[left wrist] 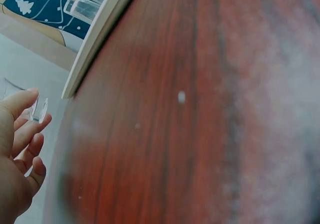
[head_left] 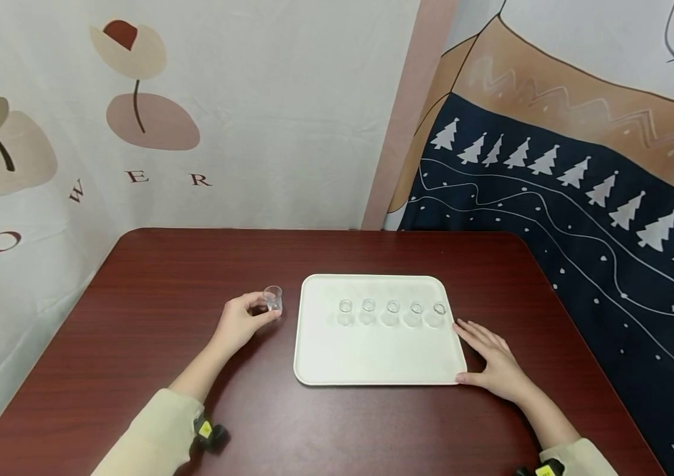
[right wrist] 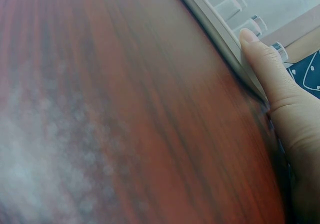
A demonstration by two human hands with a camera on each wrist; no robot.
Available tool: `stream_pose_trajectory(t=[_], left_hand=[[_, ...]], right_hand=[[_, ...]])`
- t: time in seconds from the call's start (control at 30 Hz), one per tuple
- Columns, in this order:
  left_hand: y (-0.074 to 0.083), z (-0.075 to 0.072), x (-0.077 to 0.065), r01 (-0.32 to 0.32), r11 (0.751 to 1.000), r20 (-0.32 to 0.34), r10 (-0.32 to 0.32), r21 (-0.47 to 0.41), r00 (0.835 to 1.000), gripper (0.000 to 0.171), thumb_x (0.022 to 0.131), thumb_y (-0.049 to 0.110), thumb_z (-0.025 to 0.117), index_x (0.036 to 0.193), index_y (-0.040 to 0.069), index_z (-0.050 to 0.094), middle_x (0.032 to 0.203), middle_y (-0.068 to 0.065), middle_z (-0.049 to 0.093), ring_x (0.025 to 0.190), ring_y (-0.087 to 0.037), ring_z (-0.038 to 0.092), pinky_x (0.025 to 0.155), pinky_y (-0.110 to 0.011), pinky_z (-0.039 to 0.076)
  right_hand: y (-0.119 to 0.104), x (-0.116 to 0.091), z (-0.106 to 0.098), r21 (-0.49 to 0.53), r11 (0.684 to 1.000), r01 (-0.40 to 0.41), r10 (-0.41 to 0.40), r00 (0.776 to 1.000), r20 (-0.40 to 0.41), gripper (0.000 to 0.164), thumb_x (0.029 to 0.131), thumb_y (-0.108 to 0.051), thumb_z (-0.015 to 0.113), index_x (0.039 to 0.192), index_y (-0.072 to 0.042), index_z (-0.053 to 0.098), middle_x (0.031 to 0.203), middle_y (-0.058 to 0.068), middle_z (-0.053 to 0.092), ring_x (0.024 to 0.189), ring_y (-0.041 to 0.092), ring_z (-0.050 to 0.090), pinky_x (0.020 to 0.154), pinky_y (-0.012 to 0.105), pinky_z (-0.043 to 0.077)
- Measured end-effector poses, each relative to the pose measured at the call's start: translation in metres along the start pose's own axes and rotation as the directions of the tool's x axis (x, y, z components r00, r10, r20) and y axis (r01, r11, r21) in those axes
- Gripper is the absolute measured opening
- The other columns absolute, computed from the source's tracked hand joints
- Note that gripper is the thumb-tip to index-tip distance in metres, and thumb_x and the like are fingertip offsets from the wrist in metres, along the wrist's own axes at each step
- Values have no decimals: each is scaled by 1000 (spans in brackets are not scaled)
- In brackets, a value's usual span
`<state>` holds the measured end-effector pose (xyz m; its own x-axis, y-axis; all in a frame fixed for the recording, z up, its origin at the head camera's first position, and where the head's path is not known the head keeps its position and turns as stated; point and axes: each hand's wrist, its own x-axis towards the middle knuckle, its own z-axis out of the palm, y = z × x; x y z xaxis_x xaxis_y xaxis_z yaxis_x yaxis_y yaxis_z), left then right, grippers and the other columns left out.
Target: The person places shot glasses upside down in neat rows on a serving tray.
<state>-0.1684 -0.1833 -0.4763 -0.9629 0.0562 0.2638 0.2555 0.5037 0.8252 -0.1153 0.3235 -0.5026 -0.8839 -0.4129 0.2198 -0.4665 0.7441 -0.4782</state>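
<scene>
My left hand (head_left: 239, 324) pinches a small clear cup (head_left: 274, 299) between thumb and fingers, just left of the white tray (head_left: 372, 362). In the left wrist view only the rim end of that cup (left wrist: 43, 109) shows past the thumb; the fingers hide the rest. Several matching clear cups (head_left: 393, 315) stand in one row across the tray. At the tray's right side, my right hand (head_left: 496, 367) touches the edge with spread, fairly straight fingers. Its thumb (right wrist: 260, 58) lies on the tray's near right corner.
The tray lies flat on a dark red wood-grain table (head_left: 337, 430). Behind the table hangs a pale printed cloth (head_left: 289, 119), and to the right a navy cloth with tree shapes (head_left: 551, 211). Each wrist wears a dark strapped device (head_left: 210, 433).
</scene>
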Motion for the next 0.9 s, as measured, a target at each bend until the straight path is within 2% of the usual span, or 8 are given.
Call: stream_pose_trajectory(t=[0.17,0.33,0.43,0.57,0.67,0.9], left_hand=[[7,-3,-3,-31,999,-6,31,14,999,29,73,10,83,100,5,73,84,-4,66,69,-16,54,57,-23,43],[15,-6,-5,-67,998,12,67,16,998,31,74,10,83,103,5,74,87,-4,65,75,-18,57,62,-26,49],[19,-7,-5,-106,993,17,105,47,994,32,74,11,83,105,7,74,88,-1,67,76,-22,55,60,-26,47],[23,-9,-4,-166,983,1,167,75,986,33,73,13,84,104,9,75,87,3,69,75,-28,50,55,-24,39],[25,-9,-4,-208,975,-18,210,71,978,33,71,12,85,103,9,75,87,4,70,77,-28,51,56,-23,39],[31,-9,0,-277,958,-53,282,77,958,32,70,9,85,101,6,75,88,3,70,82,-21,54,59,-24,39]], right_hand=[[-1,0,0,0,1000,6,-6,1000,-6,94,66,-46,83,146,-18,43,144,19,40,131,41,29,95,61,19],[-2,0,0,3,1000,-6,6,1000,5,95,65,-46,84,146,-19,42,145,19,40,132,40,28,96,62,19],[-2,0,-1,4,1000,-9,9,1000,7,95,65,-45,84,146,-19,42,145,19,40,132,41,28,95,63,19],[-1,0,0,1,1000,-6,6,1000,6,95,65,-45,84,146,-18,42,145,20,40,132,40,28,95,62,19],[-1,-1,0,-1,1000,-4,4,1000,3,95,65,-46,84,145,-18,43,145,20,40,132,40,29,96,61,19],[-1,0,0,0,1000,9,-9,1000,-7,93,66,-45,84,145,-17,43,144,20,40,131,41,29,95,61,19]])
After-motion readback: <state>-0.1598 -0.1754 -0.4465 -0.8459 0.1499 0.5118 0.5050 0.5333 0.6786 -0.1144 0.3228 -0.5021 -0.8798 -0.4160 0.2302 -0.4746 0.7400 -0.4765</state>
